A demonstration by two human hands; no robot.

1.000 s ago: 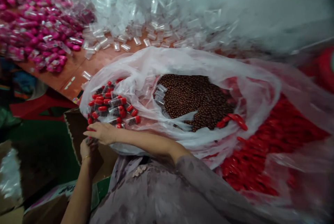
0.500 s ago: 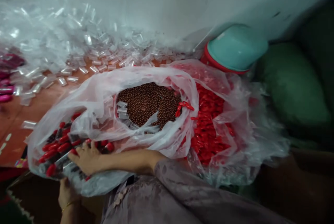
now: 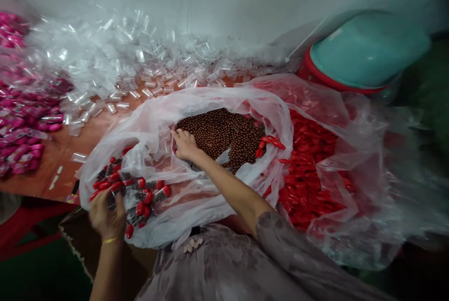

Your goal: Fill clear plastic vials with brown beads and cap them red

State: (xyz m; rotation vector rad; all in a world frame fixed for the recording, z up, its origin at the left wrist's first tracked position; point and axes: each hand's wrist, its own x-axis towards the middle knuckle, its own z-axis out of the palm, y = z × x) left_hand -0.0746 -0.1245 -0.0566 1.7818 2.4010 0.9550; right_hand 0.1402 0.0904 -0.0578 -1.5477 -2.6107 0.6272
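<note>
My left hand (image 3: 106, 212), blurred, is at the left end of the white plastic bag (image 3: 224, 205), among small clear tubes with red caps (image 3: 142, 207) and dark contents. Its thumb and fingers curl in around something dark that I cannot make out. My right hand (image 3: 186, 144) reaches over the left edge of a heap of small brown beads (image 3: 220, 130) inside the bag's opening. The fingers of this hand are somewhat spread and point down and left; what lies under them is hidden. A few red caps (image 3: 271, 142) lie at the heap's right edge.
Right of the beads lies a plastic bag of red pieces (image 3: 308, 175). Clear empty tubes (image 3: 94, 58) are piled against the wall. Pink-capped items (image 3: 23, 118) are heaped on the orange table (image 3: 52, 184) at left. A turquoise basin (image 3: 368, 51) leans in a red one at back right.
My right hand has lifted from the red-capped tubes and moved to the bead heap's left edge. My left hand has come up from below the bag onto the tubes. The view has shifted left.
</note>
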